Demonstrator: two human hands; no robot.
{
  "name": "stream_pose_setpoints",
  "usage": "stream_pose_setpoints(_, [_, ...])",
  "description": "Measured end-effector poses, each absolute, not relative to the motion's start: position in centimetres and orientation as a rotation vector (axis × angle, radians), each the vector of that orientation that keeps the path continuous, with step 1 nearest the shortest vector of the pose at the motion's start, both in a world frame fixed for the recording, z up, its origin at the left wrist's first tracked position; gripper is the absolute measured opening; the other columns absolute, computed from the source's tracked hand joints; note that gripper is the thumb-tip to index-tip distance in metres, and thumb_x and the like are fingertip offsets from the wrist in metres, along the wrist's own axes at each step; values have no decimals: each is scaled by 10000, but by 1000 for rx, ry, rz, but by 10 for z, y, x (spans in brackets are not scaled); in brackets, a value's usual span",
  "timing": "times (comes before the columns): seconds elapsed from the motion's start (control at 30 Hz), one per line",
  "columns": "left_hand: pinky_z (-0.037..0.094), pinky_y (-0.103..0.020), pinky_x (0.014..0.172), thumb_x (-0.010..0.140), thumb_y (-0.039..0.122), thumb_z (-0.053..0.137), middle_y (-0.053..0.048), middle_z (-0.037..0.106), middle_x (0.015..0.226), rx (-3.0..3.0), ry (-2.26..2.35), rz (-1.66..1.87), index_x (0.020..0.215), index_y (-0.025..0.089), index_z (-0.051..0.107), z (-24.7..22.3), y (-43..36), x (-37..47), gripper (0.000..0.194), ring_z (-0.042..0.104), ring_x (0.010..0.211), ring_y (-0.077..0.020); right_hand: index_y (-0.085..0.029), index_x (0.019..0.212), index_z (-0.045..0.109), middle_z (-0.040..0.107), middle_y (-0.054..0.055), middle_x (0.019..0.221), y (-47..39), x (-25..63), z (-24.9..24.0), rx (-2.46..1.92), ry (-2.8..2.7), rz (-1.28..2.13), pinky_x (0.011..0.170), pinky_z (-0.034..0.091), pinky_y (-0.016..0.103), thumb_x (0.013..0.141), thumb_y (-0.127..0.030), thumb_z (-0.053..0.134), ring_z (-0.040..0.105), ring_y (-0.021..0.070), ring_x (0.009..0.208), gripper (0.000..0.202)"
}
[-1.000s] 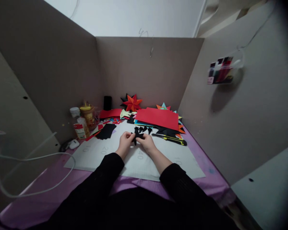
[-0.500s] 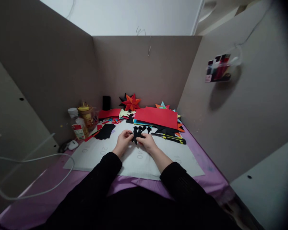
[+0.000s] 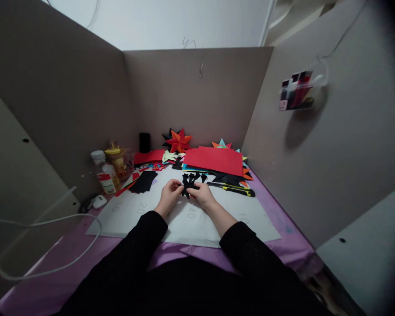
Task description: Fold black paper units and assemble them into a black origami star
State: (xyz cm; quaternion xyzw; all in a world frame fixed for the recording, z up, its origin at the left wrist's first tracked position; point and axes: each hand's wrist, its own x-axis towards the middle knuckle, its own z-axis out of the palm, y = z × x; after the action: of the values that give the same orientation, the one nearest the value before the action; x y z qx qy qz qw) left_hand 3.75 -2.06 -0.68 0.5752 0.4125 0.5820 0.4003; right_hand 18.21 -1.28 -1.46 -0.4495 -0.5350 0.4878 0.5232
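Observation:
Between my two hands is a piece of folded black paper [image 3: 187,189] with several points. My left hand [image 3: 170,193] pinches its left side with thumb and fingertips. On the other side, my right hand [image 3: 202,194] has its fingers closed on the paper's right part. Just beyond them, several small folded black paper pieces [image 3: 195,176] lie in a row on the white sheet [image 3: 217,219]. A yellow and black utility knife [image 3: 233,189] lies to the right of my right hand. Fine folds in the held paper are too small to make out.
Red paper sheets [image 3: 213,160] are stacked behind my hands, black paper [image 3: 145,181] to the left. Folded paper stars [image 3: 178,140] stand at the back wall. Bottles [image 3: 107,173] and a white cable [image 3: 95,239] are at the left. A clear holder [image 3: 298,90] hangs on the right partition.
The view has shifted slightly. Both hands keep their hold on the black paper, which looks turned a little; nothing has been put down or picked up.

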Motion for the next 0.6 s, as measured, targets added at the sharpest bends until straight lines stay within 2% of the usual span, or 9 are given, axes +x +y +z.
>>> stream_pose_setpoints(0.17, [446, -228, 581, 709, 320, 616, -26, 614, 797, 1558, 1059, 1446, 850, 164, 600, -5, -21, 35, 211, 551, 609, -109, -129, 644, 615, 527, -25, 429, -15, 184, -9, -1078, -1309, 1120, 390, 291, 210, 587, -280, 646, 430, 88, 381, 164])
stream_pose_setpoints(0.37, [471, -240, 591, 686, 294, 624, -84, 618, 1044, 1573, 1053, 1452, 818, 162, 623, -9, -17, 33, 187, 579, 658, -116, -130, 658, 619, 537, -25, 442, -14, 185, -10, -1068, -1308, 1114, 401, 299, 214, 588, -281, 634, 442, 95, 395, 168])
stream_pose_setpoints(0.47, [459, -237, 580, 677, 277, 635, -77, 631, 1005, 1600, 1054, 1455, 783, 163, 613, -11, -16, 32, 157, 569, 622, -107, -131, 649, 614, 535, -24, 443, -13, 186, -12, -1061, -1338, 1081, 404, 301, 214, 601, -284, 628, 438, 92, 398, 161])
stream_pose_setpoints(0.6, [435, -234, 576, 673, 262, 638, -23, 628, 720, 1626, 1094, 1442, 779, 166, 616, -12, -15, 31, 145, 555, 595, -120, -140, 639, 610, 539, -21, 448, -13, 189, -12, -1062, -1395, 1047, 408, 306, 216, 616, -287, 625, 442, 95, 404, 150])
